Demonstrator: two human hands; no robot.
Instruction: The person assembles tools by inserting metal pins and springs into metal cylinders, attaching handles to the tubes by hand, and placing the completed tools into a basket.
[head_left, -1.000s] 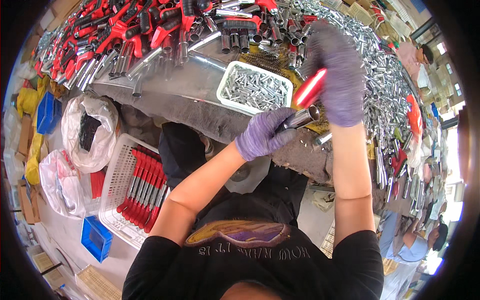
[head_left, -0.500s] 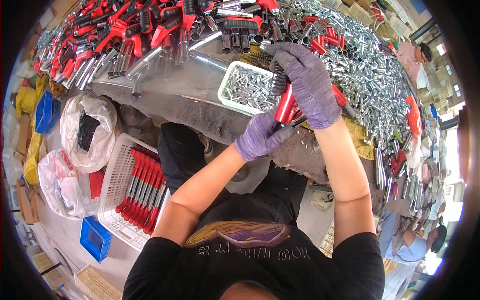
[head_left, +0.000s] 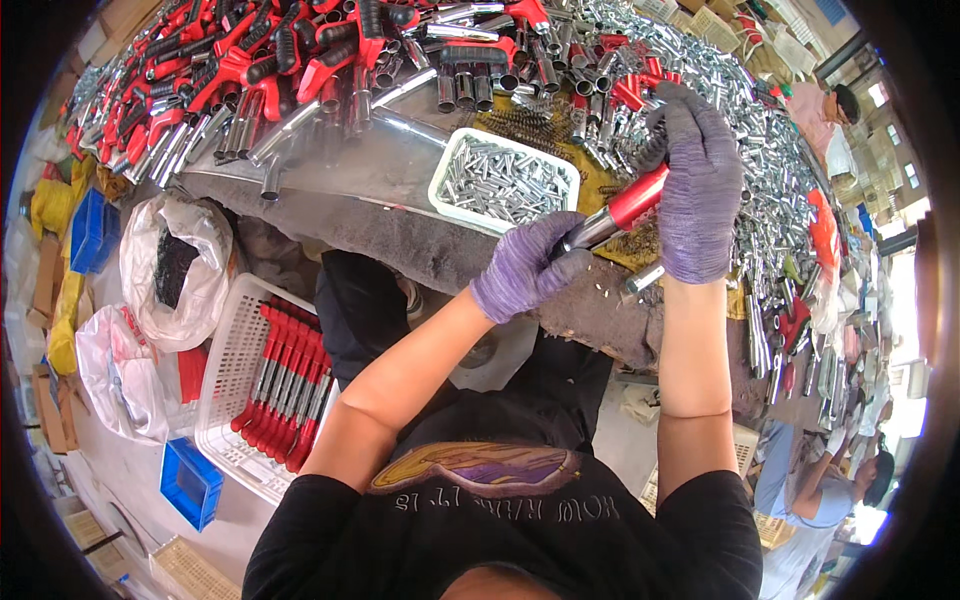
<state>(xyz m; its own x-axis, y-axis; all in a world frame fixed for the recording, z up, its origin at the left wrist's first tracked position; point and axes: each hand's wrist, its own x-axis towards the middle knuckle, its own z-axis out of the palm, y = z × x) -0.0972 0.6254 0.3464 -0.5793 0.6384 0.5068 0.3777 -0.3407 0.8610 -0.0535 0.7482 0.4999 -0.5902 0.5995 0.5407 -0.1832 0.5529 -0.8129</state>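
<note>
A tube with a chrome body and a red sleeve slants up to the right between my gloved hands. Its chrome lower end is wrapped by the closed fingers of my left hand. My right hand, fingers curled, closes round the red upper end and hides its tip. To the left of the tube stands a white tray filled with small metal pins. Dark coil springs lie on yellow cloth behind the tray. Under my right wrist rests a short chrome tube.
Red-and-black handles with chrome tubes pile at the back left, loose chrome parts at the right. Beside me are a white basket of red-and-chrome pieces, a blue bin and white sacks. Another person sits at far right.
My right hand has moved right, and the red sleeve has swung from nearly upright to a slant, baring its chrome part. My left hand stays nearly in place. The pin tray shows more fully.
</note>
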